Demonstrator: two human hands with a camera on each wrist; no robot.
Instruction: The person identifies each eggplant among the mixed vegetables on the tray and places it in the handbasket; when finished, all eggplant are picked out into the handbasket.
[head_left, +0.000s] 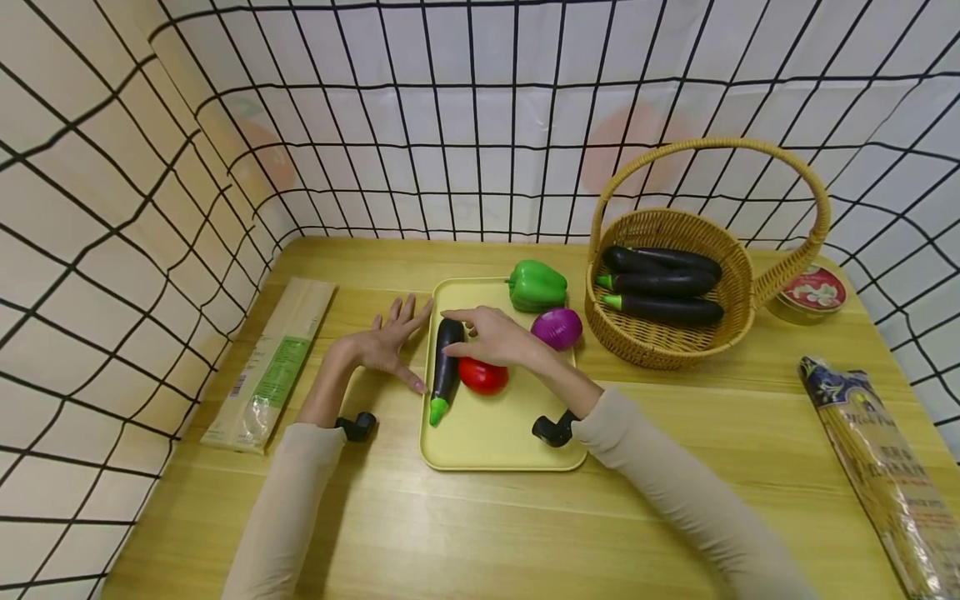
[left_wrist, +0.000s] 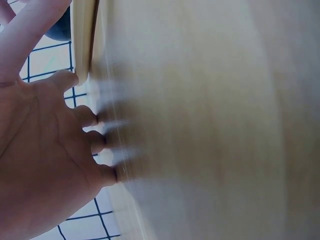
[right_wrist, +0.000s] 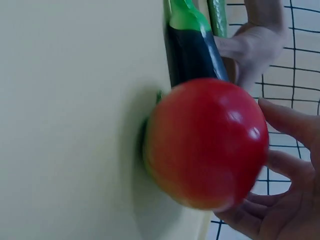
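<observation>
On the yellow tray (head_left: 517, 442), a dark purple eggplant (head_left: 446, 367) with a green stem end lies along the left side, beside a red tomato (head_left: 483, 379). My right hand (head_left: 491, 335) reaches over the tomato to the eggplant's far end, thumb and index finger spread apart there. In the right wrist view the tomato (right_wrist: 207, 145) stands large in front of the right hand (right_wrist: 290, 175) and hides some fingertips. My left hand (head_left: 386, 340) is spread at the tray's left edge, fingertips down by the table; its palm (left_wrist: 45, 150) shows bare in the left wrist view.
A green bell pepper (head_left: 537, 287) and a purple onion (head_left: 557, 329) lie at the tray's right side. Right of them stands a wicker basket (head_left: 652, 354) with several eggplants. A can (head_left: 813, 296), a noodle pack (head_left: 885, 467) and another flat pack (head_left: 273, 367) flank the table.
</observation>
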